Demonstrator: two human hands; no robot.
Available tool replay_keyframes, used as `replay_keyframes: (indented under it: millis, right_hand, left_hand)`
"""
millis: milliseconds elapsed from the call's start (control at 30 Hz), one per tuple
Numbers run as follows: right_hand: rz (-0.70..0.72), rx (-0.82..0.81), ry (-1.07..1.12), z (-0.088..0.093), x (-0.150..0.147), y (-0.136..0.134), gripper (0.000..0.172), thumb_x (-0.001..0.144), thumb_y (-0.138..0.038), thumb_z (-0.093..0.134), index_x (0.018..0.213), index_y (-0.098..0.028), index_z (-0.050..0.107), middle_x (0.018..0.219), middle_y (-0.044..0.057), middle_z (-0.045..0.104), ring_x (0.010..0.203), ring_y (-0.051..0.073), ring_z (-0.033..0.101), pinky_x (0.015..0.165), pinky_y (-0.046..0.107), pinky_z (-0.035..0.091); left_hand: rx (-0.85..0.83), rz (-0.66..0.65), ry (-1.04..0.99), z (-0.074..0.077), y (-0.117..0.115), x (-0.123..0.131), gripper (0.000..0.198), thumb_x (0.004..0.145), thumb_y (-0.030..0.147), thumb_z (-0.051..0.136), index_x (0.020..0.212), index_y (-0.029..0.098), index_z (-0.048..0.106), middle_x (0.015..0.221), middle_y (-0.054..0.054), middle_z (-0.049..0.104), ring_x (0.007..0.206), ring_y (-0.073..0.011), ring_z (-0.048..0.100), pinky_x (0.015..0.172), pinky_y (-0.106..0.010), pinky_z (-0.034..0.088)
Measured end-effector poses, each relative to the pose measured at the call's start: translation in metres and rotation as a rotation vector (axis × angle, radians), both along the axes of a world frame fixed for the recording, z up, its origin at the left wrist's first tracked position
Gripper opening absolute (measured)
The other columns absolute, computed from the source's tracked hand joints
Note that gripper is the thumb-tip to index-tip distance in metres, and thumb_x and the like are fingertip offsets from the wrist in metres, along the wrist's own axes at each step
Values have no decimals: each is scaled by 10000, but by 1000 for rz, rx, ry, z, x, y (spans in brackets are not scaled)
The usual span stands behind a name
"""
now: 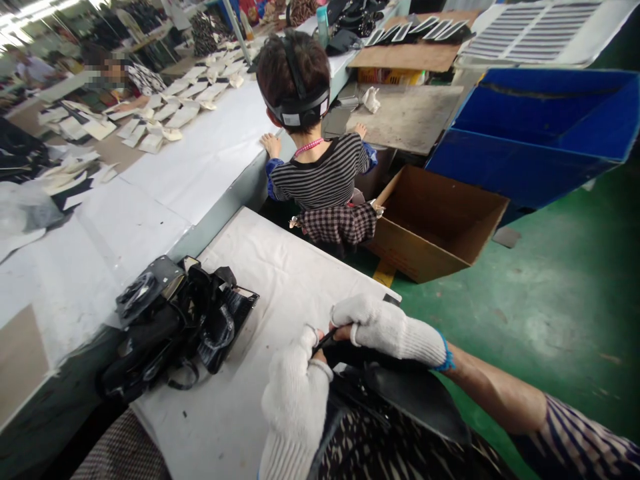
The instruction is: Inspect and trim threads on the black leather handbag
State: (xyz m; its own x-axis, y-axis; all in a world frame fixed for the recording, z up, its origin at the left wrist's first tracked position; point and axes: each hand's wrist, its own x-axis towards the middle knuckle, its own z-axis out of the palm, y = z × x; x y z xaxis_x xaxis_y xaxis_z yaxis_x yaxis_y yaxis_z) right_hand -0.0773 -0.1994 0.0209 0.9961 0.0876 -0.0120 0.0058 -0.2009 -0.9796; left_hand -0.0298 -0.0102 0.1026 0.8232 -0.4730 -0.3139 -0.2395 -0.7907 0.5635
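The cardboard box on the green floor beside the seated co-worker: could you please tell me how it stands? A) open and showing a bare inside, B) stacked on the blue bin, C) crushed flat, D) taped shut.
A: the cardboard box sits on the green floor with its flaps open and its brown inside bare, beside the blue bin, not on it.

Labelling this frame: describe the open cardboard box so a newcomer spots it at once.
Start at the big blue bin on the right, standing on the green floor. The cardboard box sits just below and left of it, beside the seated person in the striped top. It is the only brown, open-topped carton on the floor, with nothing visible inside.
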Motion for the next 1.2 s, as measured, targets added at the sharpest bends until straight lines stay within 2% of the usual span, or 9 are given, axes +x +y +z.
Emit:
replay_keyframes:
  millis: [167,333,433,567,733,867,967,1133,1200]
  right_hand:
    - [54,-17,-102,2,5,4,191,909,-277,578,915,-152,722,846,41,678,781,167,598,738,267,439]
    - [30,-54,-136,7,8,9,190,945,-269,564,861,-159,695,823,21,645,775,143,590,723,249,422]
    - [9,-135,-104,8,8,10,233,965,-287,546,815,-163,674,805,12,632,753,131,581,702,245,410]
    - [-38,-244,-92,7,6,11,257,968,-293,545,765,-166,639,732,-5,608,683,118,559,640,247,373]
    - [-113,-282,-125,10,3,12,213,968,-268,545,804,-183,651,708,-22,604,637,108,525,627,248,349]
    - [-125,-334,-127,12,4,12,248,985,-288,516,814,-182,660,747,2,626,681,128,545,658,263,363]
    - [-150,-379,-146,13,4,12,256,978,-281,514,800,-182,669,729,7,622,655,132,526,626,273,339]
    - [-164,-425,-128,17,1,17,311,980,-283,462,756,-180,652,711,23,603,644,142,505,609,281,325]
    - [-165,-473,-94,20,0,18,329,986,-290,443,747,-178,640,711,26,602,639,143,502,607,287,319]
  left_hand:
    - [-21,14,30,0,1,2,317,930,416,602,1171,210,630,1230,-75,632,1081,-239,625,922,-422,545]
    - [1,86,40,-11,-4,8,325,923,335,592,1227,230,636,1238,-87,672,1159,-273,619,988,-469,510]
    - [30,132,52,-18,-7,10,401,882,241,563,1273,266,644,1223,-68,700,1183,-306,624,995,-424,507]
    - [76,163,94,-23,-11,13,477,874,281,526,1346,296,595,1222,-74,697,1155,-335,638,953,-434,528]
    - [152,128,126,-21,-18,18,489,919,352,459,1394,271,542,1240,-95,684,1145,-301,644,1060,-439,459]
    - [162,74,107,-17,-21,21,509,924,325,456,1425,255,507,1300,-81,667,1169,-268,639,1090,-388,441]
    - [125,62,121,-15,-24,23,507,919,287,459,1419,224,517,1343,-77,644,1216,-262,613,1082,-373,455]
    - [68,118,181,-14,-29,23,507,891,243,511,1391,163,546,1379,-111,612,1282,-321,557,1109,-470,427]
    - [56,130,194,-17,-29,23,503,901,236,498,1397,168,538,1389,-102,605,1301,-310,541,1140,-472,388]
